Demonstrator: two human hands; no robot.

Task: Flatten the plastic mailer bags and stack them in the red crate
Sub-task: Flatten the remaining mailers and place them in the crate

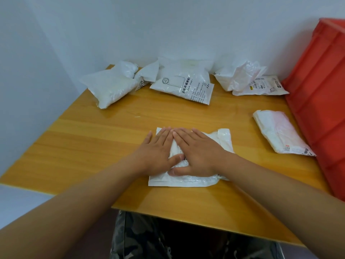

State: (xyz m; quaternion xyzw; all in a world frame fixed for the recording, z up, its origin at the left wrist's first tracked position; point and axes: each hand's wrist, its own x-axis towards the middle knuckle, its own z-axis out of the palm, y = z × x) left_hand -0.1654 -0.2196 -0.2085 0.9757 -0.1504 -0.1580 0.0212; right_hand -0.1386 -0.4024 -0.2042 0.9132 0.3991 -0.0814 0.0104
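Head view: left hand [158, 146] and right hand [197, 150], fingers straight and flat, press the white mailer bag [222, 139] (long axis runs near-to-far) on the wooden table [93, 139], well apart from the red crate [317, 101].

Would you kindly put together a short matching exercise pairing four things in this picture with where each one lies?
Things:
1. red crate
2. bag under both hands
3. printed bag
4. pinkish bag

Places:
A. at the table's far edge, middle
B. at the table's right side, standing
C. near the front edge, pressed flat
D. on the table's right part, beside the crate

Pairs: 1-B, 2-C, 3-A, 4-D
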